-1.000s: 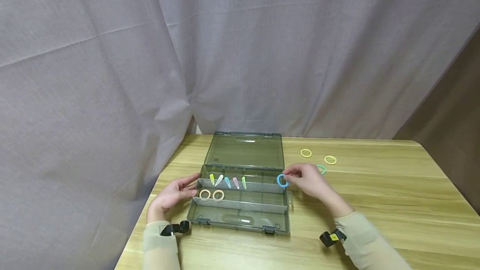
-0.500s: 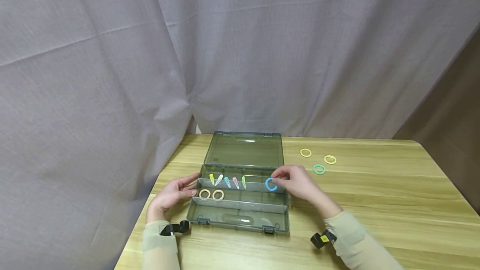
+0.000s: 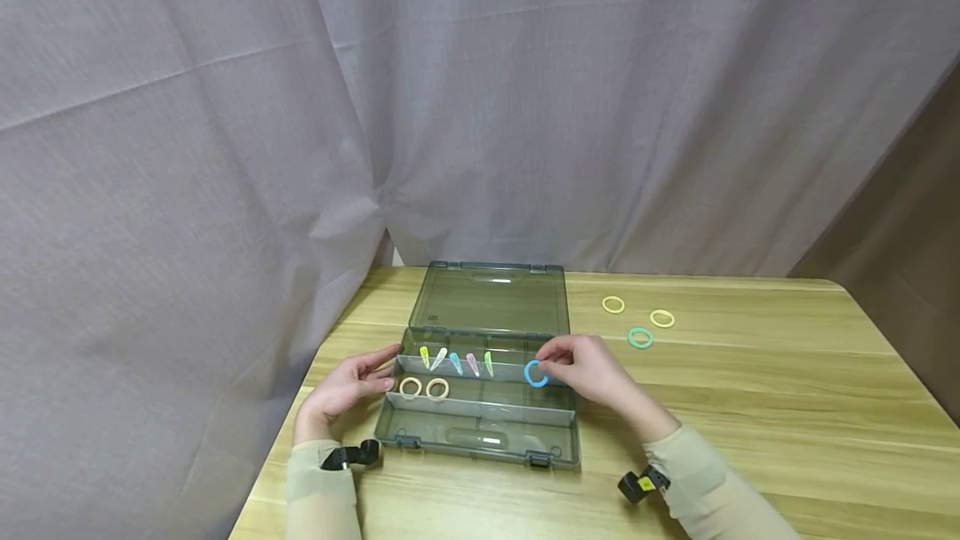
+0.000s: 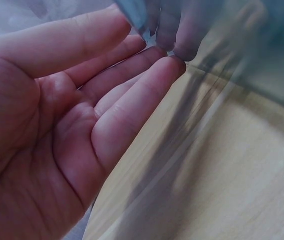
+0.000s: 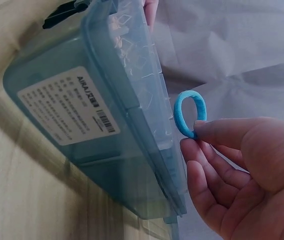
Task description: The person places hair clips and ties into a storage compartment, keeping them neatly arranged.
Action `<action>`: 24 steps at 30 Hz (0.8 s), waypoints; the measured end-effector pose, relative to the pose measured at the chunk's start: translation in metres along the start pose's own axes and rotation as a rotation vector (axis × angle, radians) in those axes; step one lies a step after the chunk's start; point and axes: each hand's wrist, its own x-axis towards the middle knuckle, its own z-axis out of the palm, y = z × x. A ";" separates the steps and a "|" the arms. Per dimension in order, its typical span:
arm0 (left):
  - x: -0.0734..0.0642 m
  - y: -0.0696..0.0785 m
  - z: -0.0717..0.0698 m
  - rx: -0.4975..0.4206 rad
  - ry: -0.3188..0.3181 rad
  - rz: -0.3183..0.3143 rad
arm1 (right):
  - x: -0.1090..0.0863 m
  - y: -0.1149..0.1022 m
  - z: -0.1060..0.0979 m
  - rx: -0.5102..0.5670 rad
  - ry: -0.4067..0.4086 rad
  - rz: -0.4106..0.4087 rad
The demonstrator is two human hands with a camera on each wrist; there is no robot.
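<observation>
My right hand [image 3: 588, 367] pinches a blue hair tie [image 5: 178, 117] between thumb and fingertips, holding it raised over the right part of the compartment box [image 3: 525, 416]. The box is see-through grey-green, its lid [image 3: 491, 300] folded back. Against its left side rests my left hand [image 3: 341, 394], fairly straight fingers touching the wall [image 4: 262, 65]. Several snap hair clips [image 3: 456, 363], yellow, white, blue, pink and green, lie in a row in the back section. Two beige hair ties [image 3: 410, 379] sit at the left of the middle section.
On the wooden table [image 3: 750, 407], right of the box, lie two yellow hair ties [image 3: 662, 312] and a green hair tie [image 3: 640, 346]. A grey curtain [image 3: 525, 132] hangs behind the table. The box's side bears a white label [image 5: 69, 107].
My right hand has carried the blue hair tie left and slightly nearer, from the box's right edge to above its inside. My left hand has stayed at the box's side.
</observation>
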 end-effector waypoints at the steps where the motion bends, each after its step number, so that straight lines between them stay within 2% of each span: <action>1: 0.000 0.000 0.000 0.000 0.000 0.000 | 0.000 -0.001 0.000 0.002 0.003 -0.002; 24: 0.000 0.000 0.000 0.022 0.001 0.000 | 0.004 -0.015 0.010 -0.042 -0.013 -0.064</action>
